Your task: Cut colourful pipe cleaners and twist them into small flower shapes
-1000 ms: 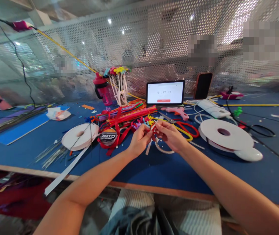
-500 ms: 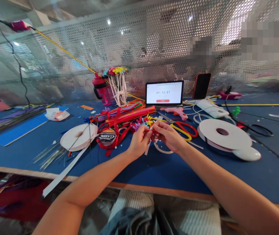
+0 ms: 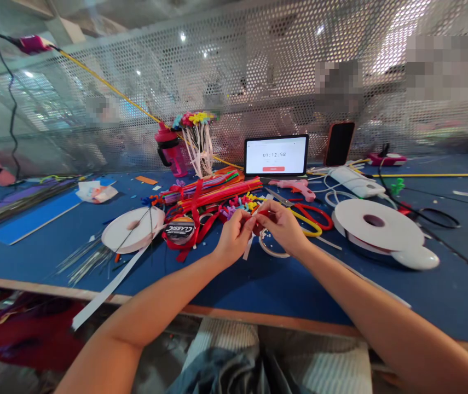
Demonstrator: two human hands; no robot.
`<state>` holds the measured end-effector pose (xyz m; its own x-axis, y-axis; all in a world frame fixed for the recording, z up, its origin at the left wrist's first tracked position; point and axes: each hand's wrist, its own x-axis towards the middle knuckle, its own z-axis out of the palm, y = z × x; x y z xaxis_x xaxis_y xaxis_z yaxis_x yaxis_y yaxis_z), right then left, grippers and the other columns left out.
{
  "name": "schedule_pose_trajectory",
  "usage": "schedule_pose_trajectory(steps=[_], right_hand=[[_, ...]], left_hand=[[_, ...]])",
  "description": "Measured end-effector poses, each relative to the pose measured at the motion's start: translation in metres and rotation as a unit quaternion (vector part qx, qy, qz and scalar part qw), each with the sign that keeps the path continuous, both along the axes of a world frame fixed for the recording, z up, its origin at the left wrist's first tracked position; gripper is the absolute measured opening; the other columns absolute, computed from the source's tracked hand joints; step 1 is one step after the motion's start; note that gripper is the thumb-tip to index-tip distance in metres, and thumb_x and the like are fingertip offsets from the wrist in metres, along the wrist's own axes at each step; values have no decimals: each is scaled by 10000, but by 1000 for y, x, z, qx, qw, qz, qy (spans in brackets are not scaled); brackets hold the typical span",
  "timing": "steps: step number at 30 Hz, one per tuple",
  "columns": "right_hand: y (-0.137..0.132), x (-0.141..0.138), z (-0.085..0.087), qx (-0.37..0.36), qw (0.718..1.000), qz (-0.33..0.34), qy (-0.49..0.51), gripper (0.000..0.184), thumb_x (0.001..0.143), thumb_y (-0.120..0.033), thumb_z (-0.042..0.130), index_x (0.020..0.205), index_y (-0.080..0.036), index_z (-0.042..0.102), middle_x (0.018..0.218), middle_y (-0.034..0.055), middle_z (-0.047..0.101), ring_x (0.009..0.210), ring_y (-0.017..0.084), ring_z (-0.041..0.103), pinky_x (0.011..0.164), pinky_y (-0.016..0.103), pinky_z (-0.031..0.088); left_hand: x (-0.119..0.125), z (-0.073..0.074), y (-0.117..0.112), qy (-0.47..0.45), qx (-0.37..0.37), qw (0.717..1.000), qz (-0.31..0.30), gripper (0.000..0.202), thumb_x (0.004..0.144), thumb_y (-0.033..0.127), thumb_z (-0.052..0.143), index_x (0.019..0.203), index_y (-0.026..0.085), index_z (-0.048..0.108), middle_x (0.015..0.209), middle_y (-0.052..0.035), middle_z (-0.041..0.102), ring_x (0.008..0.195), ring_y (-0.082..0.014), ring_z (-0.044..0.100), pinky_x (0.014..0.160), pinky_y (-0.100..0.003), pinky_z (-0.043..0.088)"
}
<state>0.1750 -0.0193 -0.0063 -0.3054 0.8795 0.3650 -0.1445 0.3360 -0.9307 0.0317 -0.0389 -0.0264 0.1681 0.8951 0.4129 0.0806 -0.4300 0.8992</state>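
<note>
The left hand (image 3: pixel 232 237) and right hand (image 3: pixel 282 227) pinch a small red piece (image 3: pixel 263 214) together above the blue desk (image 3: pixel 299 295). Both hands are closed narrow on it.

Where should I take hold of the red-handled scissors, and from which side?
Take the scissors by their red finger loops, coming from the right: the loops lie flat on the blue work surface, while the blades point left toward the pipe cleaners.

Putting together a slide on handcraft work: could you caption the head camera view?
Left hand and right hand pinch a small red piece over a blue workbench, beside red-handled scissors.
</note>
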Motion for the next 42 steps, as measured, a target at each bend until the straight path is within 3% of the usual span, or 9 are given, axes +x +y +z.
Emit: schedule_pose_trajectory(steps=[10,20,30,35,38,42], right_hand=[[-2,2,2,-33,998,48,-35,316,845,-486,498,738,-189,480,569,-48,468,462,69,399,461,221,325],[-1,6,0,67,994,-10,-89,235,860,-435,501,784,-214,515,606,-36,460,480,89,412,491,252,330],[-5,1,5,-101,991,73,52,326,810,-480,555,702,-174,519,634,-25,470,476,60,340,450,224,256],[-3,2,5,-111,989,79,54,302,793,-469,583,716,-182,531,628,-28,480,480,61,352,452,221,268],[-4,3,7,-115,988,91,40,365,844,-530,465,738,-189,539,623,-9,512,496,85,409,463,236,304],[-2,5,7,-44,996,79,-20,274,831,-468,531,800,-196,531,602,-29,499,491,83,415,470,232,320]], left_hand=[[-1,3,-3,13,16,1000,-2,272,873,442,445,809,178,435,633,-3,558,462,-66,390,459,-207,297],[2,4,-1,-35,-22,998,-37,290,873,462,431,787,187,403,595,16,552,420,-61,352,420,-211,266],[-1,5,-3,2,-6,999,-33,287,876,458,428,790,186,399,589,22,546,426,-56,342,447,-208,279],[-1,5,-3,4,-3,1000,-26,291,873,460,432,784,185,406,593,17,549,430,-59,350,450,-213,285],[-1,5,-2,-13,-8,1000,-16,293,874,466,426,786,187,406,582,20,542,426,-61,351,435,-211,278],[0,6,-1,-24,-14,1000,-10,307,863,479,442,778,186,408,577,21,539,426,-61,360,426,-209,275]])
